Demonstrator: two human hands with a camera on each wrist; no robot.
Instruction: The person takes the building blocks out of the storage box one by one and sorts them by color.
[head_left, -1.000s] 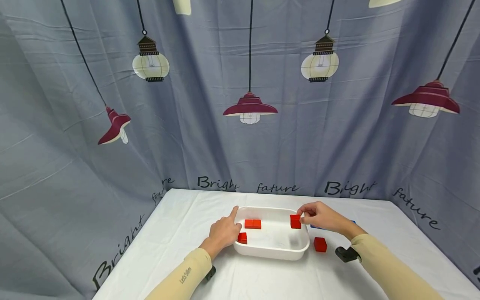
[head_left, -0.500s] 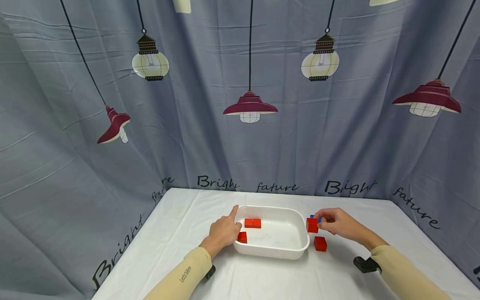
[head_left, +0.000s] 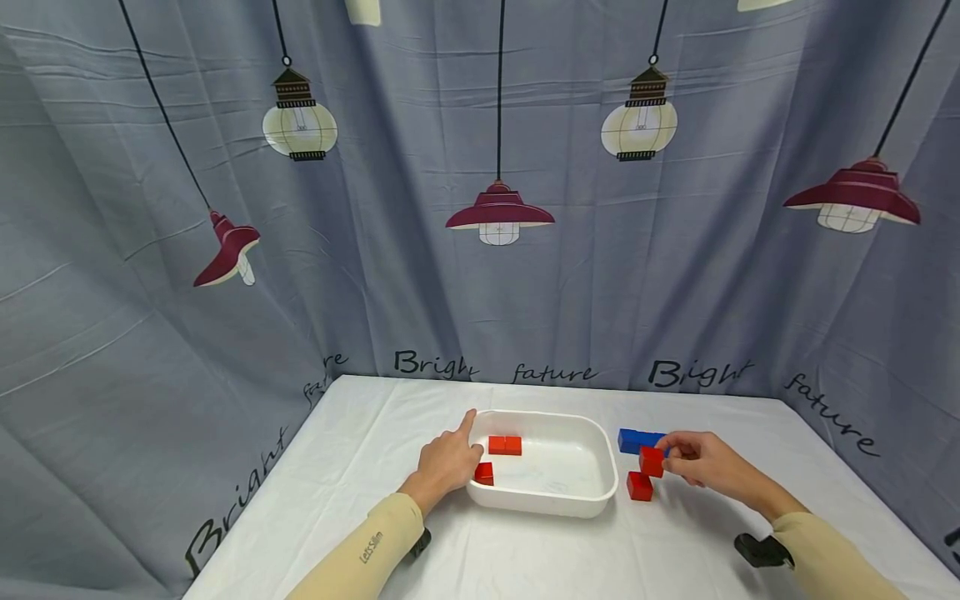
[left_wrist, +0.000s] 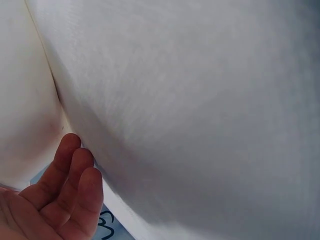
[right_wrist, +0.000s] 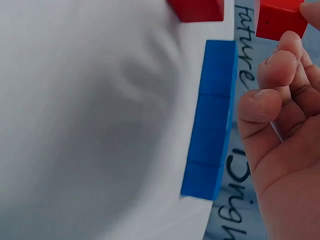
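Note:
My right hand (head_left: 705,463) pinches a red cube (head_left: 651,461) by its right side. A second red cube (head_left: 640,487) sits on the white cloth just below and left of it. Behind my right hand lies a row of several blue cubes (head_left: 637,441), seen whole as blue cubes (right_wrist: 209,125) in the right wrist view. My left hand (head_left: 447,463) grips the left end of a white tray (head_left: 540,505), thumb over the rim and index finger along the corner. Its other fingers (left_wrist: 89,197) are against the tray's outside. Inside the tray are two adjoining red-orange cubes (head_left: 505,446) and another red piece (head_left: 483,474).
The white-clothed table (head_left: 525,558) reaches back to a grey-blue curtain (head_left: 375,275) printed with lamps and lettering. Black straps with cameras sit on both wrists.
My right hand has carried the red cube from over the tray's right end, out to the right, beside the blue row. That row shows more now. The left hand stays on the tray.

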